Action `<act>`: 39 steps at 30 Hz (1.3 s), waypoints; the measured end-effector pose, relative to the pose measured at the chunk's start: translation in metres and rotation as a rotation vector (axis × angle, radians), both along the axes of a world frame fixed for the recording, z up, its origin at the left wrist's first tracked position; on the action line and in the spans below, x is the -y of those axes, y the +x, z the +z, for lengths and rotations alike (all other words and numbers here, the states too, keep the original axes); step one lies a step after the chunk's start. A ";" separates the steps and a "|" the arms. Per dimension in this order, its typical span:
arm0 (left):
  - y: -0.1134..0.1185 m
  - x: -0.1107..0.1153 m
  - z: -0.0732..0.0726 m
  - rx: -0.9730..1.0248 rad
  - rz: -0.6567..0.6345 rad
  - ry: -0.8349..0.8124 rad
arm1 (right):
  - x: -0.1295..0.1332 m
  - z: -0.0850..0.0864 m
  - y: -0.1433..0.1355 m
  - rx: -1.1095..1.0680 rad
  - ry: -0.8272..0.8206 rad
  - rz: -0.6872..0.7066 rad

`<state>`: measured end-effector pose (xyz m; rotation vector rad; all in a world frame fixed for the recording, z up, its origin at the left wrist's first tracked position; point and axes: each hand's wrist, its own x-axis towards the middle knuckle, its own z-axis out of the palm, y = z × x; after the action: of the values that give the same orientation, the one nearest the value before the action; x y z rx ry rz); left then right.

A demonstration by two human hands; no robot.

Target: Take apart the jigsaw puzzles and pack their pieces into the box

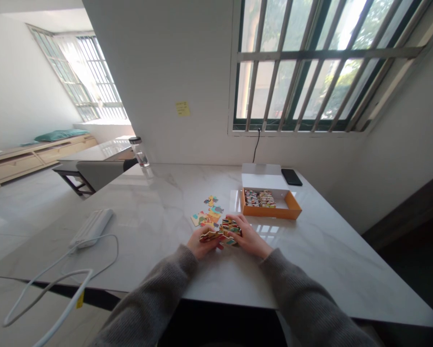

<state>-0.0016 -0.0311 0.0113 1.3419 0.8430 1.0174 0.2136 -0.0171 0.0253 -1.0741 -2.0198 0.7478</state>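
Apparently squaring up puzzle pieces (231, 225); gripping them in curled, part-closed left hand (201, 245) and right hand (251, 238); next calling for steady pressure.

Open tabletop (158, 207) left of the loose pieces (209, 218); ahead of the right hand (251, 237), the orange box (269, 212) blocks!

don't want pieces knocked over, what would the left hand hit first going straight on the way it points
Most likely the stacked pieces held by the right hand, just beside the left hand; whether they already touch is unclear.
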 end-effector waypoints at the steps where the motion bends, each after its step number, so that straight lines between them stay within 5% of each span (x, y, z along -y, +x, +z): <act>1: 0.000 -0.001 -0.001 -0.045 0.019 0.043 | 0.000 0.000 0.001 0.004 -0.002 0.004; 6: -0.003 -0.007 -0.009 -0.218 0.142 0.294 | 0.003 0.002 0.002 0.014 -0.010 0.030; 15: -0.009 -0.014 0.000 -0.232 0.153 0.164 | 0.004 0.000 -0.002 0.013 0.042 0.050; 21: -0.019 -0.018 0.003 -0.002 0.099 0.151 | 0.005 0.004 0.000 0.024 0.018 0.060; 30: -0.009 -0.003 0.004 -0.582 0.019 0.548 | 0.008 0.006 0.001 0.057 0.031 0.112; 39: -0.006 -0.003 0.004 -0.462 0.076 0.689 | 0.011 0.007 -0.001 0.077 0.020 0.119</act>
<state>-0.0079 -0.0279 0.0149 2.2034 0.9212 1.1255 0.2123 -0.0286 0.0319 -0.9919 -2.1681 0.7560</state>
